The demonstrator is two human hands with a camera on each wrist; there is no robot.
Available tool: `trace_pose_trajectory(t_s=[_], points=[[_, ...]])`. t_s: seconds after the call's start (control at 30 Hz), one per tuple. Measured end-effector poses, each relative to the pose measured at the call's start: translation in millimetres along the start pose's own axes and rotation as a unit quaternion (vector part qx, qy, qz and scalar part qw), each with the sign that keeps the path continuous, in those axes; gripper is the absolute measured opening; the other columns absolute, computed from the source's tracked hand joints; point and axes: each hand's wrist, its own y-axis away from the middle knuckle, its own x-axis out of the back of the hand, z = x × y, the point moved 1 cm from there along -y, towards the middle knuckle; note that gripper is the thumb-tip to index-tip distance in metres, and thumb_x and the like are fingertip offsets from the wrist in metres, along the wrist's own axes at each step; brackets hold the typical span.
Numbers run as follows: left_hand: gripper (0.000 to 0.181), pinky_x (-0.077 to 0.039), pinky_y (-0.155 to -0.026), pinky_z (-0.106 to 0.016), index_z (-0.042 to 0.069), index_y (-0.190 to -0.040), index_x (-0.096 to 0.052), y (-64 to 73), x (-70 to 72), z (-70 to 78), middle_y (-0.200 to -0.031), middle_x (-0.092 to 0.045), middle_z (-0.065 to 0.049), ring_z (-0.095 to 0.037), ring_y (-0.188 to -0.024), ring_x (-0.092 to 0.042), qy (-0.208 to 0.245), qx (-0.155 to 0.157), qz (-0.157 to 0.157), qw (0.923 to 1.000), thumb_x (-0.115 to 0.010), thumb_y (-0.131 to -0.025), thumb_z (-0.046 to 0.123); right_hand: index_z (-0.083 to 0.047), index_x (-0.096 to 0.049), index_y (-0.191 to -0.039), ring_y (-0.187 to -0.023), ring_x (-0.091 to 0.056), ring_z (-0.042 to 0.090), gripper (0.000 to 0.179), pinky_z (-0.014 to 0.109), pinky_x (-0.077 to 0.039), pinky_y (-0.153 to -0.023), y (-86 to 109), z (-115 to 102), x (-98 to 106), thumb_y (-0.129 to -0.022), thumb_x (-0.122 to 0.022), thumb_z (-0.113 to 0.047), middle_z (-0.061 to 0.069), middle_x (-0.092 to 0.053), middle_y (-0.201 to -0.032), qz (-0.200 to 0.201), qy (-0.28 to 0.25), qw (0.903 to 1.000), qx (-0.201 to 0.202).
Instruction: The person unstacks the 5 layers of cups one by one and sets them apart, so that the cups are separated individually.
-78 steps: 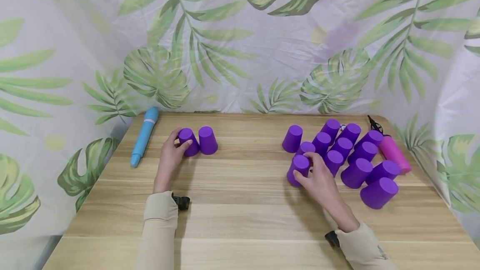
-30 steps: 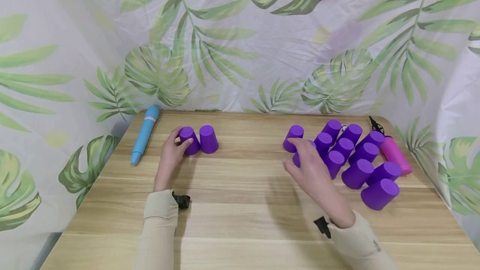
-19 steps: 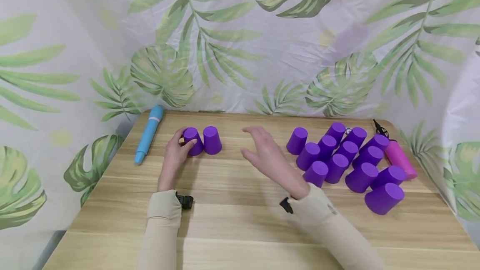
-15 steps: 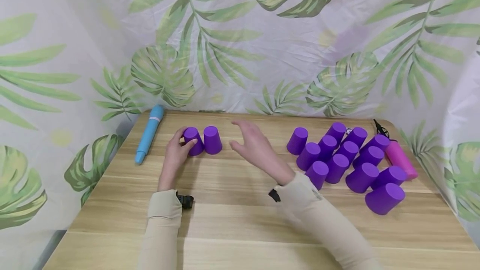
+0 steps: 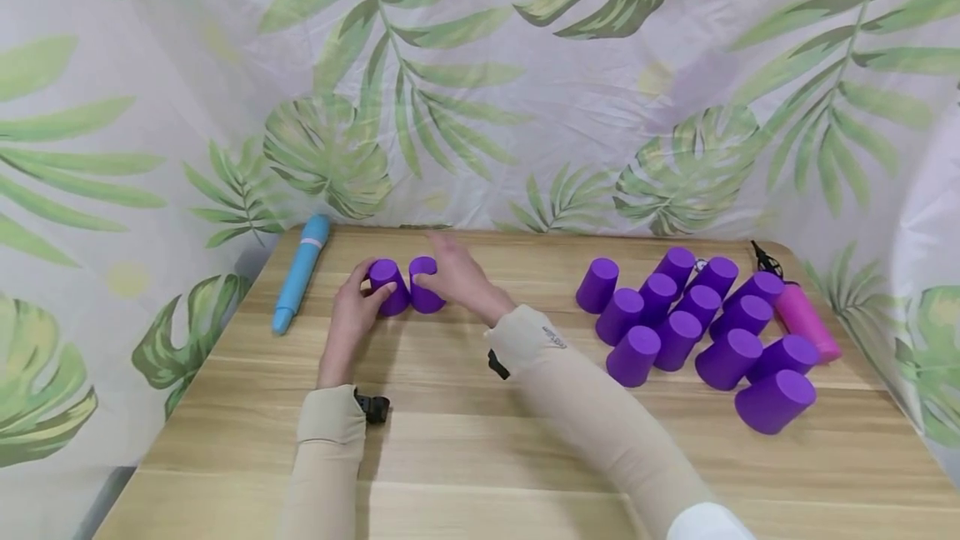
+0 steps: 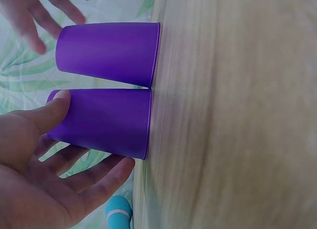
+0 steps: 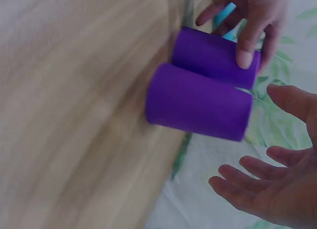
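Observation:
Two purple cups stand upside down side by side at the left of the table. My left hand (image 5: pixel 352 311) pinches the left cup (image 6: pixel 104 120) between thumb and fingers, its rim down on the wood. Just right of it stands the second cup (image 6: pixel 109 51), its rim very near or touching the first. Over that second cup is my right hand (image 5: pixel 463 277), thumb and fingers spread wide. In the right wrist view a gap shows between the right hand's fingers (image 7: pixel 247 182) and this cup. The head view has the right thumb partly covering the cup.
Several more upside-down purple cups (image 5: pixel 633 357) stand grouped at the right. Beside them lies a pink cylinder (image 5: pixel 806 323) with a black cord (image 5: pixel 765 261). A blue microphone-shaped object (image 5: pixel 302 273) lies at the left edge. Behind the table hangs a leaf-patterned cloth (image 5: pixel 450 90).
My right hand has let go of a cup at the front of the right group and swung left to the second cup. That released cup stands slightly further right. My left hand keeps its hold.

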Motion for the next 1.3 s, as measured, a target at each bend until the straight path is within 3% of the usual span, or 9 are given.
trace_pose_trajectory(t_s=[0.27,0.67,0.77,0.9,1.03,1.2,1.3], points=[[0.058,-0.045,-0.102,-0.052,0.006,-0.147,-0.035,0.6,-0.5,1.1,-0.141,-0.043,-0.029,-0.047,-0.12,-0.051,0.003,0.013,-0.008,0.9999,-0.061,-0.096,0.017,-0.011,-0.053,-0.13,-0.11,-0.059,0.022,0.047,0.036,-0.054,-0.086,-4.2,9,-28,-0.09,-0.069,-0.027,0.008,-0.058,-0.125,0.053,-0.002,0.9984,-0.017],[0.057,-0.043,-0.105,-0.05,0.003,-0.147,-0.034,3.5,-2.4,4.3,-0.142,-0.042,-0.026,-0.045,-0.124,-0.048,0.006,0.002,-0.01,0.9999,-0.059,-0.097,0.016,-0.012,-0.044,-0.131,-0.106,-0.061,0.023,0.056,0.038,-0.055,-0.081,0.3,18,-45,-0.086,-0.075,-0.026,0.008,-0.061,-0.119,0.086,-0.002,0.9961,-0.016],[0.057,-0.043,-0.104,-0.051,0.003,-0.147,-0.034,2.7,-1.7,4.6,-0.143,-0.042,-0.026,-0.045,-0.124,-0.047,0.007,-0.002,-0.01,0.9999,-0.059,-0.097,0.015,-0.012,-0.046,-0.132,-0.106,-0.061,0.021,0.056,0.035,-0.054,-0.082,8.8,14,-42,-0.086,-0.074,-0.028,0.006,-0.061,-0.12,0.099,0.025,0.9947,0.013],[0.058,-0.044,-0.103,-0.051,0.002,-0.147,-0.034,-0.3,-3.1,3.6,-0.143,-0.042,-0.026,-0.046,-0.122,-0.048,0.006,-0.006,-0.006,0.9999,-0.059,-0.096,0.015,-0.011,-0.046,-0.135,-0.108,-0.059,0.02,0.058,0.034,-0.053,-0.087,31.9,3,-31,-0.087,-0.072,-0.03,0.006,-0.059,-0.126,0.134,0.064,0.9856,0.081],[0.06,-0.044,-0.103,-0.05,0.004,-0.148,-0.034,-3.3,-6.5,3.1,-0.143,-0.042,-0.026,-0.046,-0.122,-0.049,0.011,-0.007,-0.009,0.9999,-0.061,-0.096,0.017,-0.01,-0.047,-0.134,-0.11,-0.058,0.019,0.057,0.035,-0.051,-0.091,65.9,-6,-5,-0.086,-0.073,-0.028,0.005,-0.059,-0.126,0.181,0.043,0.9739,0.129],[0.061,-0.042,-0.105,-0.051,0.006,-0.149,-0.032,0.5,-5.4,2.7,-0.146,-0.039,-0.024,-0.045,-0.125,-0.047,0.016,0.009,-0.015,0.9997,-0.059,-0.097,0.02,-0.009,-0.051,-0.128,-0.106,-0.06,0.017,0.055,0.032,-0.054,-0.087,112.8,-1,27,-0.083,-0.077,-0.025,0.005,-0.062,-0.119,0.232,0.019,0.9586,0.164],[0.061,-0.042,-0.105,-0.052,0.005,-0.149,-0.031,-1.3,-8.9,5.4,-0.147,-0.038,-0.024,-0.045,-0.125,-0.046,0.011,0.008,-0.013,0.9998,-0.058,-0.097,0.019,-0.009,-0.053,-0.128,-0.106,-0.061,0.016,0.055,0.031,-0.055,-0.085,145.0,7,46,-0.082,-0.078,-0.025,0.005,-0.063,-0.119,0.246,0.02,0.9542,0.17]])
